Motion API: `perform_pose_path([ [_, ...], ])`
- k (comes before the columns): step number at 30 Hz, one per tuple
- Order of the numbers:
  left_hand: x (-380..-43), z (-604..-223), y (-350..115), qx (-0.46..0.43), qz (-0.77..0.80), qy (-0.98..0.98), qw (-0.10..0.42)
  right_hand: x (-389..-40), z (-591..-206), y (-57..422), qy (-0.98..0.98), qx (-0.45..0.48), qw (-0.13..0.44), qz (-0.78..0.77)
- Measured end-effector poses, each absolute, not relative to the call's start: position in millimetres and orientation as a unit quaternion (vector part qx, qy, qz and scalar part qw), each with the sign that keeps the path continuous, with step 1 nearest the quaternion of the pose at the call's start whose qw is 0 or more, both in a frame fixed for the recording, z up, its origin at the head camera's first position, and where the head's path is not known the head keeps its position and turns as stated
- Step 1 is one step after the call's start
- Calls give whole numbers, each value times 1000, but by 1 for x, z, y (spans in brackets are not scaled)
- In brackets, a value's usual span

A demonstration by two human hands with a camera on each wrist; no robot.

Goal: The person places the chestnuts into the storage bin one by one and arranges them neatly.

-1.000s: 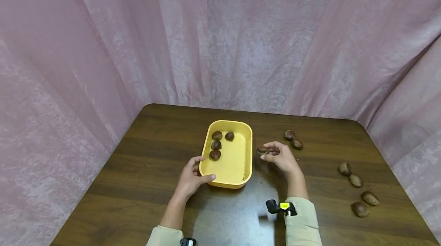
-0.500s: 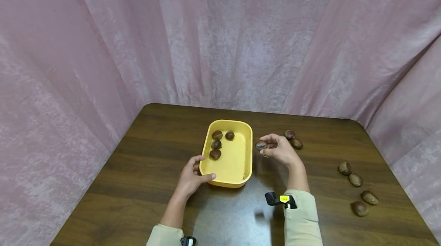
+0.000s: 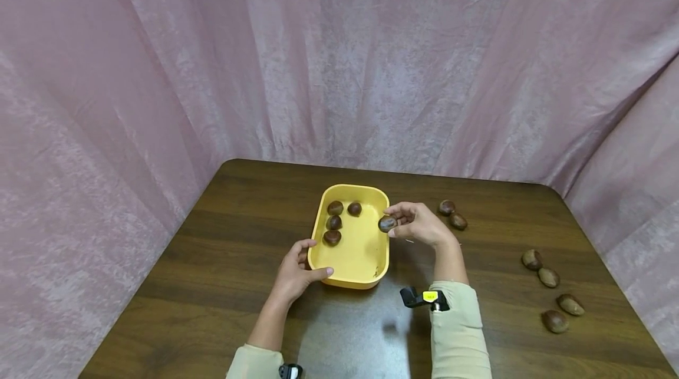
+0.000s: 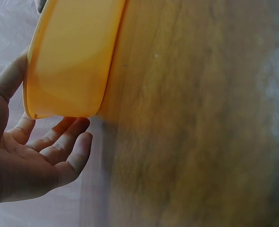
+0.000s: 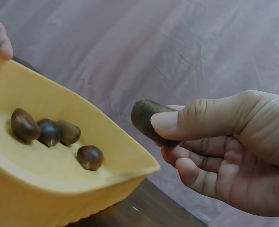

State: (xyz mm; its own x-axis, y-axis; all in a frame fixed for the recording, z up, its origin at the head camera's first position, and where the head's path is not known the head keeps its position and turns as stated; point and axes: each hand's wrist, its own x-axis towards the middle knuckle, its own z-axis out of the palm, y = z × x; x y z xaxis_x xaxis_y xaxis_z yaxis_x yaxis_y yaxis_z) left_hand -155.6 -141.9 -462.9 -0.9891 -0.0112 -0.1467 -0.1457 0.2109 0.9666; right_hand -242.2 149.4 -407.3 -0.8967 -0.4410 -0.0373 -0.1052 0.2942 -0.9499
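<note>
Brown chestnut (image 5: 143,116) points left — long axis slanting.

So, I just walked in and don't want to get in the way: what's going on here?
A person is handling chestnuts and a yellow tub. Their left hand holds the tub at its near left corner, while their right hand pinches one chestnut up by the tub's right rim. Four chestnuts lie inside the tub. Six more chestnuts lie on the table to the right, two of them nearer the tub.
</note>
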Motion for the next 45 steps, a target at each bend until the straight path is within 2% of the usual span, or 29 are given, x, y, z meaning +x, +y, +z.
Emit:
perform_pose_path([
  [16, -154, -462, -143, -45, 633, 772, 47, -263, -422, 114, 760, -229, 243, -557],
  [30, -155, -464, -143, -45, 627, 776, 47, -272, -428, 84, 771, -211, 318, -509],
  [38, -156, -463, -143, -48, 629, 774, 52, -276, -431, 69, 810, -206, 329, -440],
  [45, -155, -463, -145, -48, 632, 772, 54, -277, -441, 57, 798, -179, 361, -449],
])
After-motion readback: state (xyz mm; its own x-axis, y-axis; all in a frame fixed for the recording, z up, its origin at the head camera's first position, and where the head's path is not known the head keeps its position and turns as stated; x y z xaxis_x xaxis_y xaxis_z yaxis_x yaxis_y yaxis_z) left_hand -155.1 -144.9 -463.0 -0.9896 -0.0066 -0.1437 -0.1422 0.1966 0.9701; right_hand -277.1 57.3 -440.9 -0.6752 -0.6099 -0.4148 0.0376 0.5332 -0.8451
